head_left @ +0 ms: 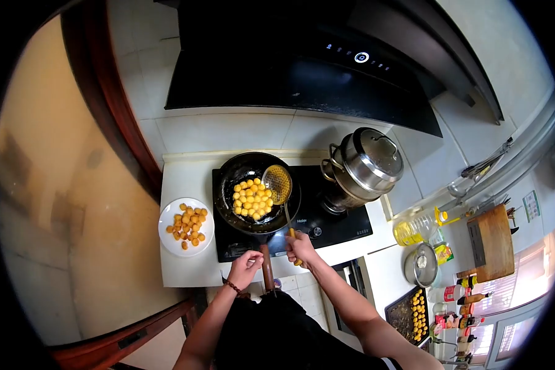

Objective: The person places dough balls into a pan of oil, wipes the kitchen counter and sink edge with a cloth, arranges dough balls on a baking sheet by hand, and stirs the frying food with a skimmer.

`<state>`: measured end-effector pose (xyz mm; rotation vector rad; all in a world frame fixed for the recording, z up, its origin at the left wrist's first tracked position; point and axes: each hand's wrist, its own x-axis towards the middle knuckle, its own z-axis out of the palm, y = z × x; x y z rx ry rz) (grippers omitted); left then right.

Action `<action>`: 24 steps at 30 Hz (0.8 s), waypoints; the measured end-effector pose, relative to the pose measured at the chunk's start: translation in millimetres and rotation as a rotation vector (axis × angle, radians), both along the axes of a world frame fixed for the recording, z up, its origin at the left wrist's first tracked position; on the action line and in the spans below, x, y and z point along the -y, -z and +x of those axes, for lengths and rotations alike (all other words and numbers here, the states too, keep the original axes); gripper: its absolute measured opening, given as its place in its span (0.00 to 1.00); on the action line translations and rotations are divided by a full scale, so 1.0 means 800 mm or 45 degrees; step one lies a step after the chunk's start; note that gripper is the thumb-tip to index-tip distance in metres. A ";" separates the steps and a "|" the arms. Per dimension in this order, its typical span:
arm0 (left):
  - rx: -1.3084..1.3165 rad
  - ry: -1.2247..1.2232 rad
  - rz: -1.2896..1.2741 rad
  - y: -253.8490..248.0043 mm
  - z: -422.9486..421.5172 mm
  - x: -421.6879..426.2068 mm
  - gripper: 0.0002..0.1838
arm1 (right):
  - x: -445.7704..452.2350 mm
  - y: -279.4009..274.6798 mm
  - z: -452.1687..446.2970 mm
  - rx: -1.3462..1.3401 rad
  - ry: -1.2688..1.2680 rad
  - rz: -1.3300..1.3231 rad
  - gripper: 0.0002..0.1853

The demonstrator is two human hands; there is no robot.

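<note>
My right hand is closed around the yellow handle of a skimmer. The skimmer's perforated bowl rests inside a black wok, at its right side. Several round yellow balls are clustered in the wok, left of the skimmer. My left hand, with a beaded bracelet at the wrist, is just left of the wok's brown handle. Its fingers are curled together, seemingly not around the handle. To the left, a white plate bears browned fried balls.
A steel steamer pot stands on the black cooktop, right of the wok. Overhead is a dark range hood. Along the right counter are an oil bottle, a metal bowl, and a dark tray of yellow balls.
</note>
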<state>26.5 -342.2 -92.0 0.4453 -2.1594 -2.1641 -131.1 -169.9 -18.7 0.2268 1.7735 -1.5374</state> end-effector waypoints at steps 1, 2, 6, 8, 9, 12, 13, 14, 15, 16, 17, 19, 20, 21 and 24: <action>0.020 0.031 0.000 -0.002 0.001 0.002 0.13 | 0.003 0.000 -0.003 0.153 0.014 -0.142 0.07; 0.022 0.033 -0.001 -0.003 0.003 0.003 0.13 | 0.005 0.000 -0.006 0.306 0.030 -0.283 0.07; 0.009 0.029 0.026 -0.010 0.002 0.008 0.13 | -0.015 0.008 -0.033 0.753 0.105 -0.732 0.10; 0.013 0.008 0.039 -0.011 0.000 0.011 0.13 | -0.024 -0.002 -0.038 0.774 0.094 -0.756 0.11; 0.005 -0.020 0.047 -0.011 0.000 0.012 0.13 | -0.031 -0.007 -0.036 0.613 0.041 -0.633 0.10; -0.017 -0.051 0.030 -0.016 -0.002 0.016 0.12 | -0.038 -0.033 -0.033 0.325 -0.056 -0.393 0.07; -0.023 -0.048 0.008 -0.017 -0.003 0.017 0.12 | -0.038 -0.041 -0.034 0.082 -0.151 -0.167 0.07; -0.023 -0.051 0.007 -0.016 -0.004 0.018 0.12 | -0.039 -0.046 -0.037 -0.161 -0.242 0.059 0.07; -0.026 -0.056 0.014 -0.012 -0.004 0.017 0.12 | -0.045 -0.040 -0.050 -0.282 -0.300 0.079 0.08; -0.029 -0.062 0.022 -0.008 -0.005 0.017 0.13 | -0.045 -0.046 -0.057 -0.395 -0.343 0.179 0.09; -0.029 -0.062 0.021 -0.007 -0.007 0.016 0.13 | -0.044 -0.049 -0.068 -0.575 -0.418 0.303 0.11; -0.052 -0.051 0.027 -0.003 -0.008 0.015 0.13 | -0.032 -0.065 -0.087 -0.881 -0.563 0.557 0.17; -0.051 -0.050 0.025 -0.001 -0.008 0.014 0.13 | -0.022 -0.076 -0.095 -0.889 -0.574 0.560 0.19; -0.044 -0.031 0.028 0.000 -0.008 0.013 0.13 | -0.015 -0.082 -0.107 -0.971 -0.645 0.594 0.19; -0.044 -0.028 0.035 0.001 -0.007 0.008 0.13 | 0.005 -0.080 -0.142 -1.135 -0.779 0.618 0.19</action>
